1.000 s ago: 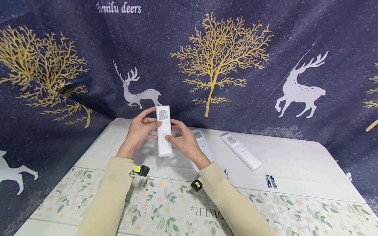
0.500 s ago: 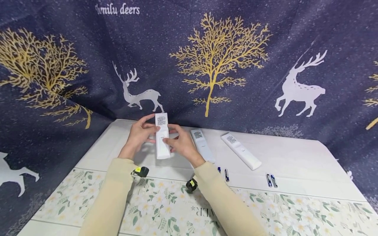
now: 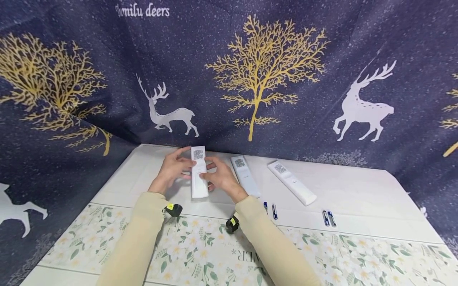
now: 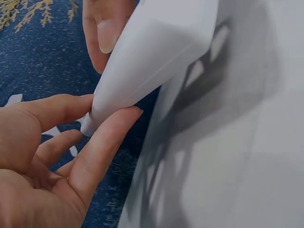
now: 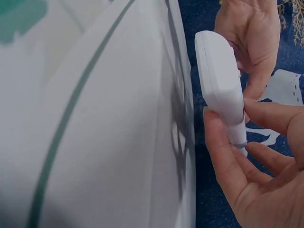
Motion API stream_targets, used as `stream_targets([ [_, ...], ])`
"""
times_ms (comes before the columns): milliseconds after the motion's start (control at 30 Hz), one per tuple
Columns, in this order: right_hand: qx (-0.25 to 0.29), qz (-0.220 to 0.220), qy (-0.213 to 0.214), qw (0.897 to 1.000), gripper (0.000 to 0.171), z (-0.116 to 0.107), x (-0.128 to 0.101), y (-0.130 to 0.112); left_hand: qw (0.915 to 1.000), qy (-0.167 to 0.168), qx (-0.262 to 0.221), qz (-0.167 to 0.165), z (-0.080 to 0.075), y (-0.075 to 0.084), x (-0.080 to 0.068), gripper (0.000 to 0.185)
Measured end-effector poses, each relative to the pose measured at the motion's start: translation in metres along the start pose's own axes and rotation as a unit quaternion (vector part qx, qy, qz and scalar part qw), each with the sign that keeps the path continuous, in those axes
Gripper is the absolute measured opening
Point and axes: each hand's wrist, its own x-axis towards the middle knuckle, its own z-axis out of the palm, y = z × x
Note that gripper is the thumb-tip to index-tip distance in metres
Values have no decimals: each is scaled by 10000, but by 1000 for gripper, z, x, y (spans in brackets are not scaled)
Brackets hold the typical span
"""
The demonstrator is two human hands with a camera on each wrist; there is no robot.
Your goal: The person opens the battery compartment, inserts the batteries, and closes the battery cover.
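Note:
A white remote control (image 3: 198, 172), back side up with a label near its far end, is held just above the white table (image 3: 358, 206) by both hands. My left hand (image 3: 174, 167) grips its left edge; in the left wrist view thumb and fingers (image 4: 102, 142) pinch the remote (image 4: 152, 61). My right hand (image 3: 219, 176) holds its right edge; in the right wrist view the remote (image 5: 218, 85) sits between thumb (image 5: 223, 156) and fingers.
Two more white remotes (image 3: 244, 175) (image 3: 291, 182) lie to the right. Pairs of small batteries (image 3: 270, 209) (image 3: 328, 219) lie near them. A floral mat (image 3: 214, 250) covers the near table. A dark deer-print cloth (image 3: 250, 79) hangs behind.
Both hands have lowered the remote toward the table and tilted it flatter. The right hand slid back, uncovering the middle remote and the batteries near it.

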Motion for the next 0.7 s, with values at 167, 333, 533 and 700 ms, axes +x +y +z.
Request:
stream_targets([
  [167, -144, 98, -127, 9998, 65, -1, 2, 6, 9999, 2, 84, -103, 3, -6, 3, 74],
  [333, -150, 229, -217, 9994, 67, -3, 3, 9, 9999, -25, -10, -158, 4, -13, 6, 74],
  [533, -37, 367, -338, 9987, 69, -3, 4, 15, 9996, -110, -126, -218, 4, -23, 8, 73],
  [700, 86, 445, -428, 9981, 68, -4, 5, 18, 9992, -118, -120, -355, 3, -28, 9, 71],
])
